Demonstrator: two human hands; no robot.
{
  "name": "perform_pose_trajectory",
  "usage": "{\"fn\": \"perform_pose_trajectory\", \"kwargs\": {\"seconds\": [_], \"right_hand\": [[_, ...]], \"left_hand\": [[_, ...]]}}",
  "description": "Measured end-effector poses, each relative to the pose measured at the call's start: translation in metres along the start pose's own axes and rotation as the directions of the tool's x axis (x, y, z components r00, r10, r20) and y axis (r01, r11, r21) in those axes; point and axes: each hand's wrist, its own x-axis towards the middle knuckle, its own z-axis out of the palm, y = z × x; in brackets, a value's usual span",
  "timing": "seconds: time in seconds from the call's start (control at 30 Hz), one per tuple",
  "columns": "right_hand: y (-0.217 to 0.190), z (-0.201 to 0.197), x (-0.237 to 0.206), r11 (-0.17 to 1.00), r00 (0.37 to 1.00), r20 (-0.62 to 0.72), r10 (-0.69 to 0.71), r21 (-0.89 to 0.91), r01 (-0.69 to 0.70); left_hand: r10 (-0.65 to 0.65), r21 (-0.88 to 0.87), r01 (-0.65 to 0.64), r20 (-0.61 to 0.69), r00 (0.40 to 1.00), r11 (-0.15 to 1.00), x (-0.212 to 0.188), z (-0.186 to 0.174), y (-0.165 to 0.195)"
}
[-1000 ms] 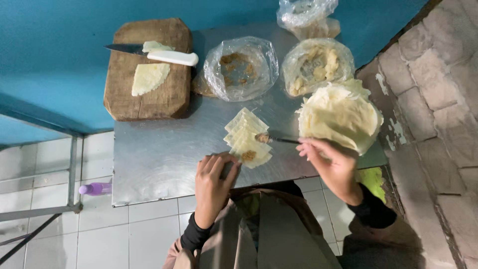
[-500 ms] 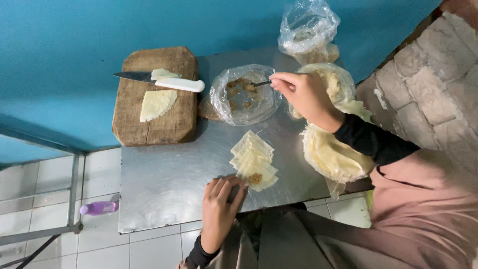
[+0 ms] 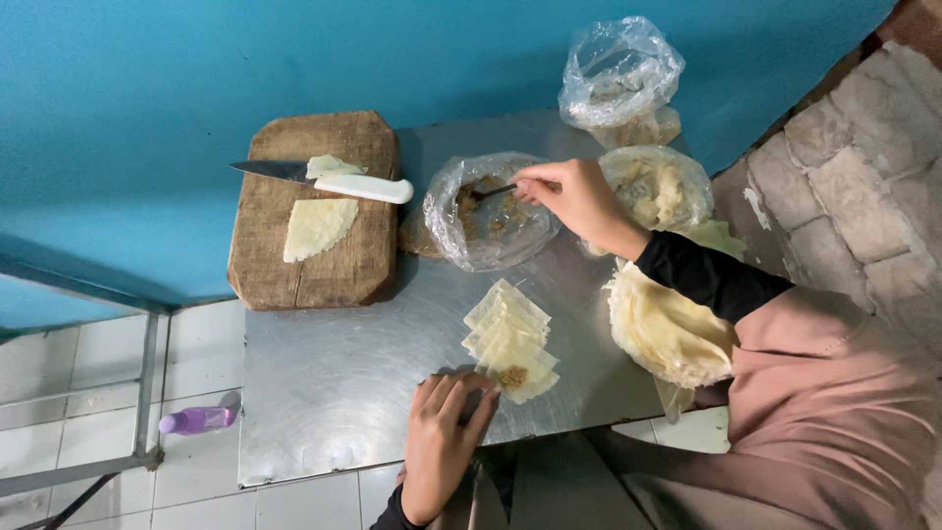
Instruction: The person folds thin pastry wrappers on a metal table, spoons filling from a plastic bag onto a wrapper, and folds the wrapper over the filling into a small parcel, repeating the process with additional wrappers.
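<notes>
My right hand (image 3: 574, 196) holds a spoon (image 3: 491, 192) with its tip inside a plastic-lined bowl of brown filling (image 3: 491, 211). A row of overlapping pale pastry squares (image 3: 508, 334) lies on the metal table (image 3: 334, 383). The nearest square carries a small mound of brown filling (image 3: 512, 376). My left hand (image 3: 444, 437) rests flat on the table's near edge, fingertips touching that square's left corner. A stack of round pastry sheets (image 3: 662, 329) sits to the right, partly under my right arm.
A wooden cutting board (image 3: 314, 211) at the back left bears a white-handled knife (image 3: 334, 179) and a cut pastry piece (image 3: 319, 226). Two more plastic-lined containers (image 3: 662, 186) (image 3: 620, 83) stand at the back right. A purple bottle (image 3: 196, 420) lies on the tiled floor.
My right hand went from the pastry row up to the filling bowl and now dips the spoon in it. My left hand stays by the nearest square.
</notes>
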Motion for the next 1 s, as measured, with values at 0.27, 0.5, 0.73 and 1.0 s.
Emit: {"fn": "perform_pose_trajectory", "kwargs": {"seconds": [0.27, 0.5, 0.73, 1.0], "right_hand": [[0.005, 0.006, 0.003, 0.958, 0.980, 0.086, 0.177, 0.213, -0.192], [-0.004, -0.010, -0.006, 0.896, 0.960, 0.117, 0.255, 0.343, -0.280], [-0.047, -0.048, -0.057, 0.903, 0.963, 0.034, 0.266, 0.342, -0.261], [-0.093, -0.038, -0.169, 0.980, 0.985, -0.008, 0.171, 0.108, -0.169]], "left_hand": [[-0.005, 0.005, 0.005, -0.009, 1.000, 1.000, 0.000, 0.001, -0.001], [0.004, -0.019, -0.004, 0.003, 1.000, 1.000, 0.000, 0.000, -0.004], [-0.009, 0.011, 0.009, 0.027, 1.000, 1.000, 0.002, 0.000, -0.003], [0.023, 0.057, -0.021, -0.030, 0.999, 0.998, -0.005, 0.008, -0.005]]}}
